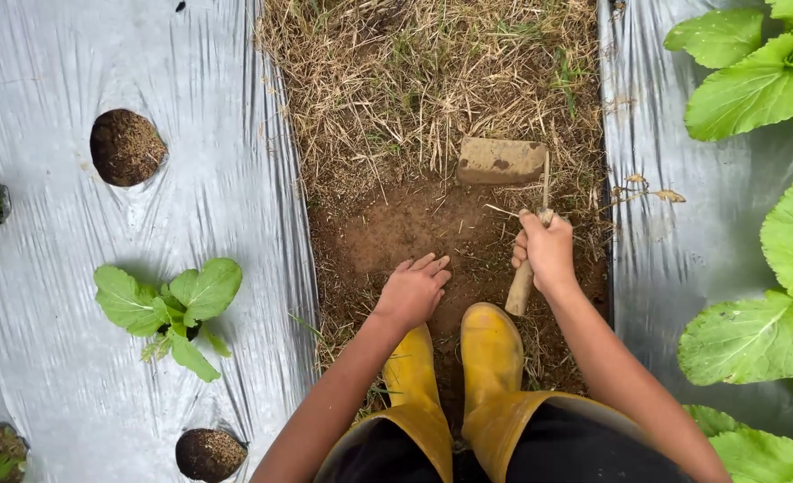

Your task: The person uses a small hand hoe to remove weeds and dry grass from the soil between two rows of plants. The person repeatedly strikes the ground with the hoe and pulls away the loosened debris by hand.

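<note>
Right hand fingers wrapped tight around wooden handle of small hoe — blade flat on straw just beyond the fist. Left hand open, fingers spread, palm down on bare soil — left of handle, apart from it, just ahead of yellow boots.

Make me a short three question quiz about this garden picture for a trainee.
1. True or false: the right hand grips the hoe by its wooden handle.
2. What does the left hand rest on: A bare soil, B plastic mulch, C a leaf?
3. What colour are the boots?

Key: 1 true; 2 A; 3 yellow.
</note>
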